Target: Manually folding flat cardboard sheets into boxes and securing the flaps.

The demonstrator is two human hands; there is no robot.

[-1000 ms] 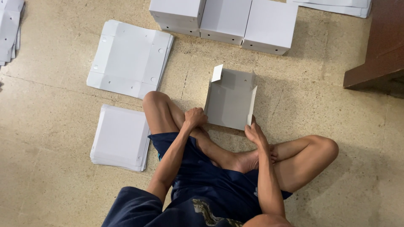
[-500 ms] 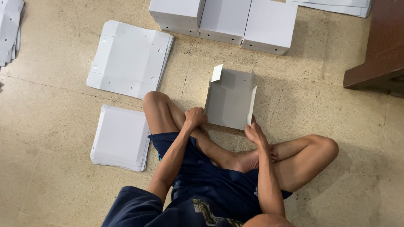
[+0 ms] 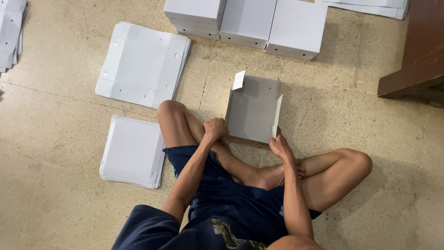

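Note:
I sit cross-legged on the floor with a partly folded white cardboard box (image 3: pixel 253 109) standing in front of my shins. Its two side walls are up and a small flap sticks up at its far left corner. My left hand (image 3: pixel 215 128) grips the box's near left corner. At the near right corner, my right hand (image 3: pixel 280 145) holds the lower edge of the right wall.
A stack of flat white box blanks (image 3: pixel 142 65) lies to the far left, and a smaller stack of flat sheets (image 3: pixel 133 152) sits beside my left knee. Three finished white boxes (image 3: pixel 247 21) stand in a row ahead. A dark wooden furniture piece (image 3: pixel 418 60) is at right.

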